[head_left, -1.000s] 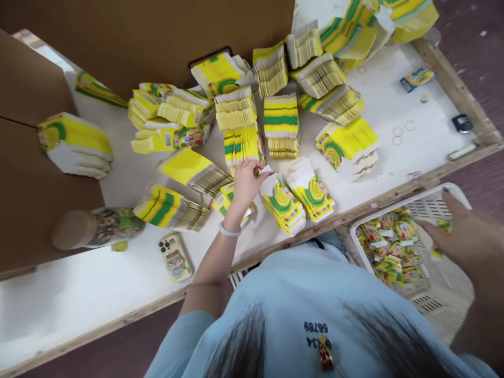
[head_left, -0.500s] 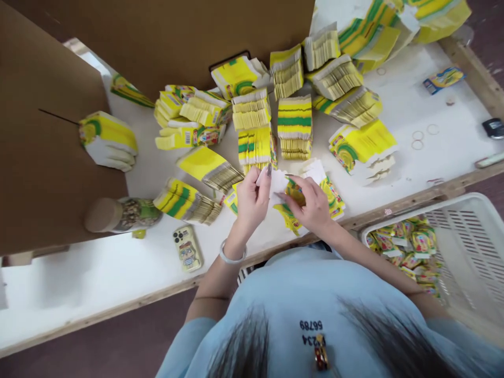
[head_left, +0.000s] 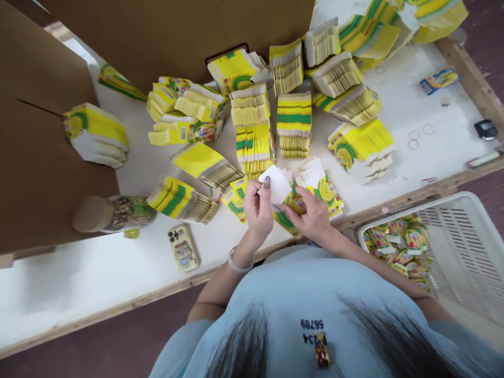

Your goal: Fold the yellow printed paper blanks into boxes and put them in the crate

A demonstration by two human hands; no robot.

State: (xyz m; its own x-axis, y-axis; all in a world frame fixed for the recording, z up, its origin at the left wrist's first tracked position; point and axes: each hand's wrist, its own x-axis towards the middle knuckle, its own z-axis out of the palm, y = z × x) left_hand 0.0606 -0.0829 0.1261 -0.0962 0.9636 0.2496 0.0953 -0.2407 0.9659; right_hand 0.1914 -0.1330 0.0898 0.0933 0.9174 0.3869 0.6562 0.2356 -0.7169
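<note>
My left hand (head_left: 258, 211) pinches a white card piece (head_left: 277, 185) with rounded corners between thumb and fingers. Close on its right, my right hand (head_left: 314, 212) has thumb and forefinger closed at the edge of a yellow-green printed flat carton (head_left: 294, 199). Whether the white piece is part of that carton, I cannot tell. More flat cartons (head_left: 327, 190) lie on the table just beyond my right hand. By my left hand are two small printed cartons (head_left: 235, 198), partly overlapping. Beyond both hands stands a bundle of folded cartons (head_left: 254, 144).
Several carton bundles (head_left: 294, 118) cover the table's middle, before brown cardboard panels (head_left: 177, 37). A phone (head_left: 184, 249) and a jar (head_left: 114, 212) lie at left. At right are a blue-yellow box (head_left: 440, 81), rubber bands (head_left: 413, 139) and a white basket (head_left: 464, 252) holding small printed packs.
The white piece now faces up more fully, tilted in my left hand, which has shifted slightly right. My right hand has drawn closer to it. The whole view has shifted a little.
</note>
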